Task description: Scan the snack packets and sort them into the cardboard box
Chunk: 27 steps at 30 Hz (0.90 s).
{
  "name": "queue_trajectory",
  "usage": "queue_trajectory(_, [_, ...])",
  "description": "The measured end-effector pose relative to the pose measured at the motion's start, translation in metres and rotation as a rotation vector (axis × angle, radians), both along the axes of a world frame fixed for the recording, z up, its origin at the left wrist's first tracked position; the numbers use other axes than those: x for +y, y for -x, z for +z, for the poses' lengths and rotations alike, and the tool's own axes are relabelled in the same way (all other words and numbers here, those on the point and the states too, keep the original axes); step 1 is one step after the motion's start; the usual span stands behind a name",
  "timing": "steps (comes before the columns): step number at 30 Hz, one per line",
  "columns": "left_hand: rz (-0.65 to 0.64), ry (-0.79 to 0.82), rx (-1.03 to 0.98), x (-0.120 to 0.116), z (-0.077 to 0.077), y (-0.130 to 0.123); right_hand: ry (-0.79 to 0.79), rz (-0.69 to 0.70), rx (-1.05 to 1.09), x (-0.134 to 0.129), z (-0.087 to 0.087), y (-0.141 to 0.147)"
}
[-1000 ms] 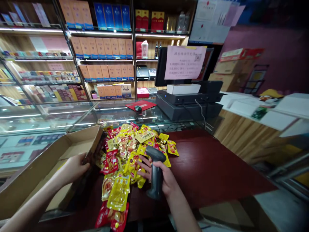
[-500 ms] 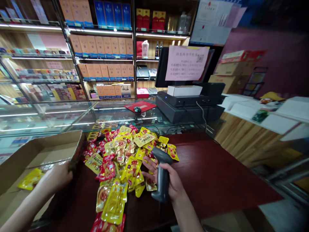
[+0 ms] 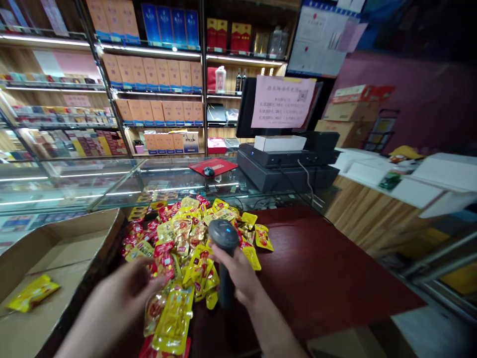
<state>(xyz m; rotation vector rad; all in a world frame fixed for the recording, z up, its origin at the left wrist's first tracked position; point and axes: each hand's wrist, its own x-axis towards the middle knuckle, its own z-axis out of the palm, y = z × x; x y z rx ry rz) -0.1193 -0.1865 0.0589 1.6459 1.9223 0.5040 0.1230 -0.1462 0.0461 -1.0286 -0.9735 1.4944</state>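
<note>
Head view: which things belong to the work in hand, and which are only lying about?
Probably in the work:
scanner, in right hand
snack packets, near left hand
open cardboard box

Apparently just lying about:
mouse
red mat
monitor
stacked cartons

Packets lie heaped on the counter. Left of the heap stands a cardboard box, one more packet inside it. The left hand is between the box and the heap's near end; the right hand, with a scanner, is at the heap's right side. Behind, a glass case bears a mouse on a pad, left of a monitor. Shelves stand farther back.
</note>
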Motion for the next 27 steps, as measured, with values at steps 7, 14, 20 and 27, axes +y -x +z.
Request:
queue_trajectory(7, [-0.3,0.179,-0.851,-0.023,-0.023,-0.084,-0.608,0.052,-0.784,-0.024,0.083,-0.003])
queue_trajectory(14, [-0.437,0.101,-0.802,-0.055,-0.01,-0.072,-1.425,-0.479,-1.105,-0.068,0.229,0.005])
queue_trajectory(20, [-0.489,0.064,-0.912,-0.042,0.015,-0.084,-1.276,-0.316,-0.849,-0.069,0.206,0.006])
queue_trajectory(27, [-0.582,-0.11,-0.673,0.031,0.045,-0.088,-0.668,0.022,-0.304,0.008,0.075,0.028])
